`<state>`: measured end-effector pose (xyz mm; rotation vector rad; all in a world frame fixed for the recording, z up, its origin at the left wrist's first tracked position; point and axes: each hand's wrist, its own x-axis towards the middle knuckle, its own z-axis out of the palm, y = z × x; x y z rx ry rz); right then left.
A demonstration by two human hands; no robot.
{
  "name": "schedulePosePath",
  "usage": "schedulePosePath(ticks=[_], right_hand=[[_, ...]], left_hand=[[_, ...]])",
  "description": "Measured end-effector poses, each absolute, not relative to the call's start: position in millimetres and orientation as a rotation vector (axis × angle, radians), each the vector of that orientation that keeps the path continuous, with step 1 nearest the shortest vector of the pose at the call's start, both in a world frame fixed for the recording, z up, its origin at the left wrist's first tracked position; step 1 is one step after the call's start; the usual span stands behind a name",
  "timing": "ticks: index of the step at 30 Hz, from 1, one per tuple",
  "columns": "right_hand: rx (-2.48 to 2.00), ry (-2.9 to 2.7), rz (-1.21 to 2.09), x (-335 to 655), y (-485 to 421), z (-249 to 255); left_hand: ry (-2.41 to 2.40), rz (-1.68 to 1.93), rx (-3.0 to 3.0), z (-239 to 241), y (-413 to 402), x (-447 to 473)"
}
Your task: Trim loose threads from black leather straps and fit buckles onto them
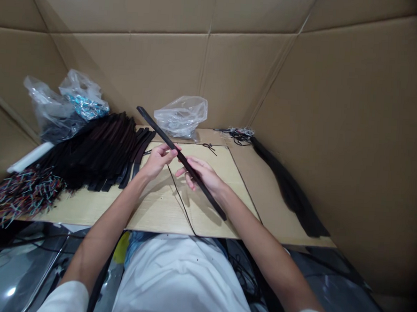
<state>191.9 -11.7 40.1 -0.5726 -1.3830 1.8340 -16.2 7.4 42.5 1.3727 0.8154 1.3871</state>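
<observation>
A long, narrow black strip [160, 132] slants over the table from upper left to lower right. My left hand [158, 160] pinches it near the middle, with the thumb on top. Just below, my right hand [205, 174] supports the same strip across its fingers and palm; some of those fingers are partly hidden behind it. From near my left hand, a thin black cord [179, 196] runs down to the table's front edge. Whether the cord joins the strip cannot be made out.
A big pile of black strips [99, 149] with colourful wire ends [26, 189] covers the left side. Clear plastic bags [180, 116] stand at the back and left. More black strips [287, 184] and a thread tangle [241, 135] lie right. Cardboard walls [157, 63] enclose the table.
</observation>
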Motion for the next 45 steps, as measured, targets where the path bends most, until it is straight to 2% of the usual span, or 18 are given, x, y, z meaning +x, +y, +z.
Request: schedulePosePath(ticks=[4,14,20,30,37,45], right_hand=[[-0.539,-1.47,1.749,188,-12,38],[-0.562,-1.441,1.847,198,-9,44],[-0.614,-1.387,1.682,196,-9,44],[-0.59,-1.31,1.802,198,-10,44],[-0.549,-1.458,1.7,193,-9,39],[-0.526,-1.428,1.805,197,-8,44]], left_hand=[[0.934,1.503,1.371,43,10,-15],[0.803,1.169,1.37,42,10,-21],[0.946,1.366,1.306,41,12,-19],[0.82,1.293,1.343,46,9,-18],[0.934,1.491,1.379,43,11,-16],[0.805,1.267,1.339,48,8,-22]])
